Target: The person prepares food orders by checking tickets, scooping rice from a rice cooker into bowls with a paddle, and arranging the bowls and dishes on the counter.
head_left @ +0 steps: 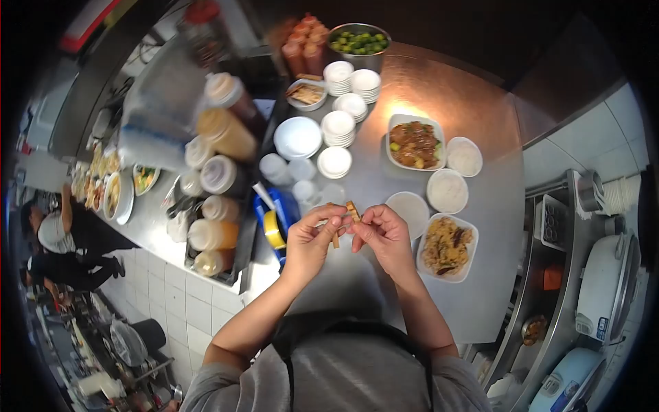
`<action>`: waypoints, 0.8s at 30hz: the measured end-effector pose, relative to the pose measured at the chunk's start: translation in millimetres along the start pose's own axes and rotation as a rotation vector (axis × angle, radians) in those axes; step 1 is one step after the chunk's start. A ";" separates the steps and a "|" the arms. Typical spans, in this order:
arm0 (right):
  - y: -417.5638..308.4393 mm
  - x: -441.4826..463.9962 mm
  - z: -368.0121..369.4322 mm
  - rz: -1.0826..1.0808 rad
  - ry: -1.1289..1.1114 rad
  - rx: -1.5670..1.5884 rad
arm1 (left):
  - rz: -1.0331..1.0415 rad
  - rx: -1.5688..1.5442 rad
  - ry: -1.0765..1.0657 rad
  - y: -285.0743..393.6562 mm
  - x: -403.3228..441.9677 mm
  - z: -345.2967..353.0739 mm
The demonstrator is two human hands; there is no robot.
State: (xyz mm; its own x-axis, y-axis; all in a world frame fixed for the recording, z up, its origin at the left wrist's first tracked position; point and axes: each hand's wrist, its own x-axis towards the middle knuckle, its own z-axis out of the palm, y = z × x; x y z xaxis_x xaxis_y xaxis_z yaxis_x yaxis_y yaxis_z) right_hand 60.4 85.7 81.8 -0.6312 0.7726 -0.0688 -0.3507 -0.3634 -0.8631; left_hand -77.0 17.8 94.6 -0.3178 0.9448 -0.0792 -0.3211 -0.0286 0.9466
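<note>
Both hands meet above the steel counter (pixel 480 295), in front of my apron. My left hand (pixel 310 237) pinches a small narrow tan piece (pixel 335 240) that pokes out below its fingertips. Between thumb and fingers, my right hand (pixel 383 235) grips another small tan-brown piece (pixel 352 210) with darker bands. Their exact kind is too small to make out. Just beyond the right hand sits a round white bowl (pixel 408 210). To its right is a square white container of fried food (pixel 446 248). A blue holder with yellow tape (pixel 273 230) is beside my left hand.
Farther out are a saucy dish (pixel 415 145), rice bowls (pixel 447 191), stacked white cups (pixel 338 127), a tub of tan sticks (pixel 306 93) and a pot of greens (pixel 358 42). Sauce bottles (pixel 214 233) crowd the left. Shelves (pixel 549 268) line the right; people (pixel 62 233) stand far left.
</note>
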 end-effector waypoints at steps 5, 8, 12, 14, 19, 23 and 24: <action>20.4 -19.1 62.7 -0.211 -0.007 -0.405 | 0.032 0.196 -0.010 22.4 -42.0 -41.9; 12.2 -32.4 100.2 -0.484 -0.124 -0.998 | -0.053 0.017 -0.003 39.4 -60.3 -65.6; 34.9 -42.7 134.7 -0.205 -0.001 -0.261 | -0.099 -0.281 -0.017 56.1 -73.3 -97.5; 48.8 -45.3 139.8 -0.070 -0.040 -0.138 | -0.014 -0.338 -0.003 64.6 -79.2 -107.4; 59.4 -38.3 175.4 0.140 -0.214 0.298 | -0.041 -0.320 -0.098 74.2 -85.1 -140.8; 62.7 -37.1 182.9 0.251 -0.228 0.486 | -0.031 -0.283 -0.174 85.6 -86.6 -147.8; 64.9 -37.1 181.9 0.218 -0.229 0.442 | 0.053 -0.221 -0.182 86.8 -86.3 -147.4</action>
State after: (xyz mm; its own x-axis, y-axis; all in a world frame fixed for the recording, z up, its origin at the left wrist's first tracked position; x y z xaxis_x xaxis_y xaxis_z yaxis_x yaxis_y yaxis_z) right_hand -64.8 -61.2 119.4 -0.8391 0.5396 -0.0688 -0.4213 -0.7247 -0.5453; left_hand -209.0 -114.4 137.6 -0.1804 0.9826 0.0444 -0.5013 -0.1307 0.8553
